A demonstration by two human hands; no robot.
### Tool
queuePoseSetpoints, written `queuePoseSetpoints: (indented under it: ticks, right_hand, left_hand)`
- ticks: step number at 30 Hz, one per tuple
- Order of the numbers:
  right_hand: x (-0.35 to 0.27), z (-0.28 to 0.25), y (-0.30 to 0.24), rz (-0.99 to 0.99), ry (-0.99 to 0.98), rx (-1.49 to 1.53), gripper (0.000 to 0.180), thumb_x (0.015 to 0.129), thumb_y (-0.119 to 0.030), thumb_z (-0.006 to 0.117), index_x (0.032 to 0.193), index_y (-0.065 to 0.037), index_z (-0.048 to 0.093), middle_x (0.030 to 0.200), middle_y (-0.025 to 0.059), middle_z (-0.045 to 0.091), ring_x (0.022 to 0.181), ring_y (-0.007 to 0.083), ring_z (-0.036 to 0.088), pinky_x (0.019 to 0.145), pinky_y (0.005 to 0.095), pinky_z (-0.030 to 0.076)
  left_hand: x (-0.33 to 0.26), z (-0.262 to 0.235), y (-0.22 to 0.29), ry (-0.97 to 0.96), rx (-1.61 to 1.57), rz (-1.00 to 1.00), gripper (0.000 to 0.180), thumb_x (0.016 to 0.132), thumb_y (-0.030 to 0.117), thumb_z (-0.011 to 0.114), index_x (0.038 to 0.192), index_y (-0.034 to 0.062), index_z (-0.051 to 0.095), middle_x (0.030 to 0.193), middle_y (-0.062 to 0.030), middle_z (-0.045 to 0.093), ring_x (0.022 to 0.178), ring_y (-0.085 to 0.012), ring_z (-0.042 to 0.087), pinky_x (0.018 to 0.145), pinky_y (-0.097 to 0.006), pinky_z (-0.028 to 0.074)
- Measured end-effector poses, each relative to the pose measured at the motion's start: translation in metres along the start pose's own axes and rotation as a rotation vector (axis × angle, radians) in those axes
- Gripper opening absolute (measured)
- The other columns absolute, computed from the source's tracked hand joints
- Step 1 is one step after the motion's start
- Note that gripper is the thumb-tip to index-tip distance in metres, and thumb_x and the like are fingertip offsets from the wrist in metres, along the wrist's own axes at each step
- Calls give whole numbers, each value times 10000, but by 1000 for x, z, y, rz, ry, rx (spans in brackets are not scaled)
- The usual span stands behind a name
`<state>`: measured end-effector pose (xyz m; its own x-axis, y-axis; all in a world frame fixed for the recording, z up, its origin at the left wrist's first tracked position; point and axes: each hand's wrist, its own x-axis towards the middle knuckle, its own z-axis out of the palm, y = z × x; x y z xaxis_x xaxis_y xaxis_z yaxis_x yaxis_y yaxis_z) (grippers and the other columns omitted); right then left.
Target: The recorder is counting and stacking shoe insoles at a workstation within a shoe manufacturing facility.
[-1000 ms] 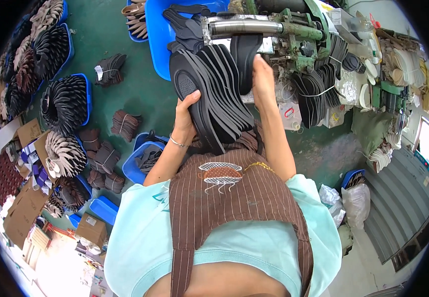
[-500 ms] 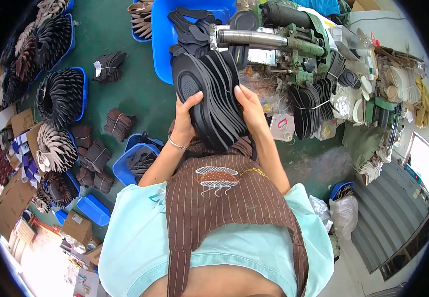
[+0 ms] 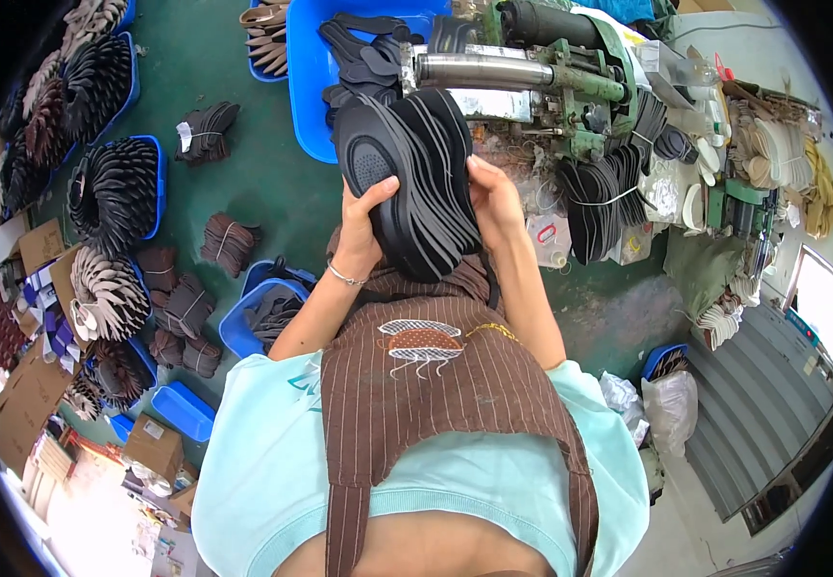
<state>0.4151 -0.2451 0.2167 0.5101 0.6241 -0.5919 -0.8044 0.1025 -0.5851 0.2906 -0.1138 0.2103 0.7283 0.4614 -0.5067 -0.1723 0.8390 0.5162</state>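
In the head view we look down on our own two hands gripping a fanned stack of thin black foam shoe insoles (image 3: 416, 183), held upright in front of our brown pinstriped apron (image 3: 445, 385). Our left hand (image 3: 366, 223) is clamped on the left side of the stack, thumb laid across the face of the front insole, a thin bracelet at the wrist. Our right hand (image 3: 493, 197) is clamped on the right edge of the stack, fingers curled around the back. The two hands are apart, with the stack between them.

Just beyond the stack, at the top of the view, stands a green metal machine with a shiny steel roller (image 3: 532, 72); the top of the stack lies close under the roller. Behind the roller a large blue plastic tub (image 3: 306, 87) on the green floor (image 3: 272, 188) holds loose black insoles. To the right of the machine a tied bundle of black insoles (image 3: 594, 207) leans beside pale cream insoles (image 3: 772, 154).

On the floor to our left, small tied bundles of dark brown insoles (image 3: 229, 242) lie apart from each other, and blue trays hold rings of black fanned insoles (image 3: 113, 192). Near our left elbow sits a small blue bin (image 3: 262, 317) with dark pieces. Cardboard boxes (image 3: 37, 385) crowd the lower left corner of the floor.
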Motion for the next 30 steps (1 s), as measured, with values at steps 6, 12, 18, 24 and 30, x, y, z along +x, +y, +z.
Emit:
queuePoseSetpoints:
  ticks: [6,12,18,24,30]
  right_hand:
    - [45,-27,-4,-292,384,-157,209,928,-198,461,897,-37,590,791,9,580,686,102,507,666,267,422]
    - [10,13,21,-195,102,-264,296,958,-254,458,1041,-4,593,996,37,616,915,90,540,843,249,412]
    - [41,-7,-13,-278,366,-376,386,978,-306,399,714,-35,476,646,-23,417,610,75,380,583,239,347]
    - [6,2,17,-107,357,-420,294,962,-272,447,767,-74,543,725,-52,480,660,55,407,598,219,355]
    - [40,-7,-14,-275,358,-238,294,957,-308,436,752,-108,500,653,-66,394,558,50,356,476,230,288]
  left_hand:
    - [3,17,12,-5,-26,-71,426,789,55,574,1185,-44,451,1076,-162,578,926,-259,618,825,-375,531]
    - [8,12,11,35,66,26,422,794,66,597,1181,-36,460,1077,-146,583,936,-251,611,838,-372,524]
    - [10,10,6,79,62,3,431,796,61,601,1192,-26,454,1091,-144,579,947,-253,608,846,-375,519]
    - [8,9,6,32,5,-18,423,787,53,609,1180,-28,474,1090,-141,588,954,-252,609,859,-374,513]
    - [9,13,5,91,21,-72,404,801,78,612,1170,-28,487,1065,-136,603,939,-243,614,859,-372,510]
